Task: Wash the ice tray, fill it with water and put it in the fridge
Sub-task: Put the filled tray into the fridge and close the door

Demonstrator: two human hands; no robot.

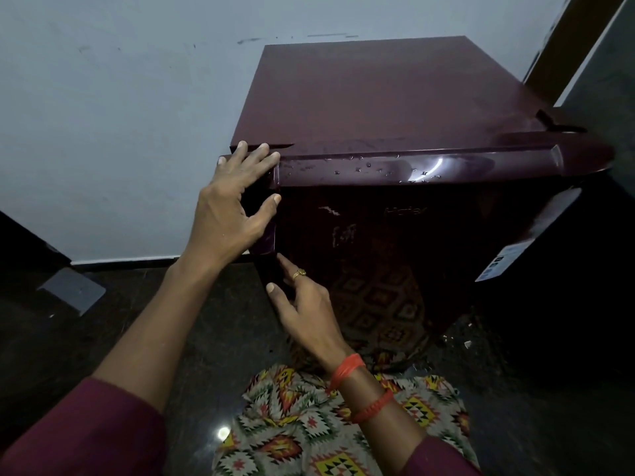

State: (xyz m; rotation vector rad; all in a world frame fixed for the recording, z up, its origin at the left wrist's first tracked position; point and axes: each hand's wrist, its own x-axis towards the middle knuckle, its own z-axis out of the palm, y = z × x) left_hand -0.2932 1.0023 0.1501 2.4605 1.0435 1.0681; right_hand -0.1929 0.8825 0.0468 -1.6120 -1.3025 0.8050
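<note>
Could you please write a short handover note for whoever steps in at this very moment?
Left hand: spread open on the top left corner of the maroon fridge, fingers over the top edge of the door, thumb on the door's front.
Right hand: open, fingers against the door's left edge lower down; holding nothing.
Door looks shut or nearly so; I cannot tell whether it is being opened or closed.
Ice tray: not in view, so I cannot say if it is inside.
Water drops lie on the door's top rim.
Left: check that the filled tray is in the fridge, and that the door is shut.
</note>
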